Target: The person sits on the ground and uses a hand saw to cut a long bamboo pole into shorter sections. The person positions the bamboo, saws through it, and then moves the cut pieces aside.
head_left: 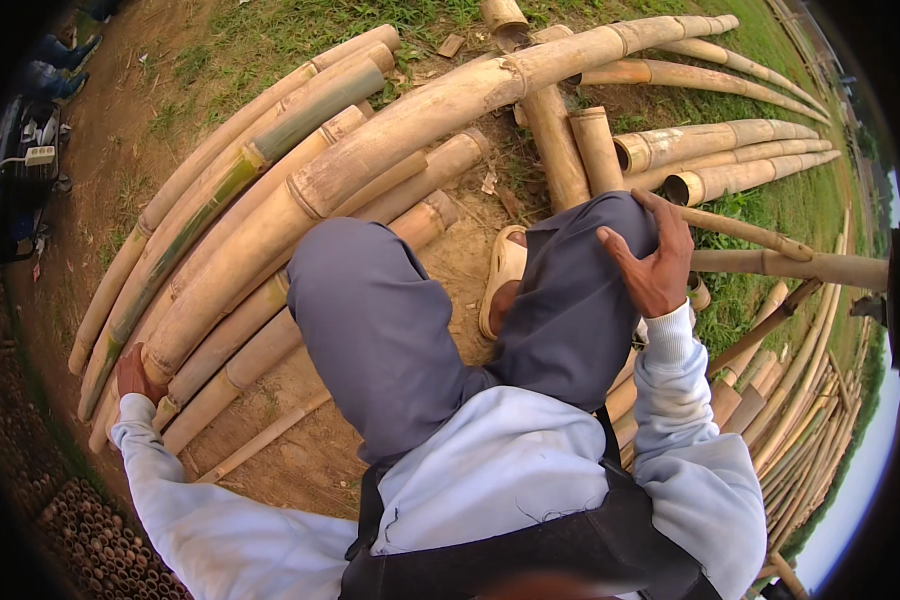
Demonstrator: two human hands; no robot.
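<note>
A long, thick tan bamboo pole (410, 120) lies across the other poles, running from the lower left to the upper right. My left hand (138, 377) grips its near left end, with part of the fingers hidden. Beneath and beside it are several more bamboo poles, one of them a greenish bamboo pole (235, 178). My right hand (657, 258) rests on my right knee, thumb and fingers apart, holding nothing. Both my legs are bent, in grey trousers (370, 310), and a beige clog (505, 280) shows on one foot.
Short upright bamboo posts (595, 150) stand beyond my knees. Cut bamboo poles (740, 180) lie at the right, with a larger pile (810, 430) behind. At far left are a white power strip (40, 155) and someone's feet (70, 65). Stacked bamboo ends (100, 540) fill the lower left.
</note>
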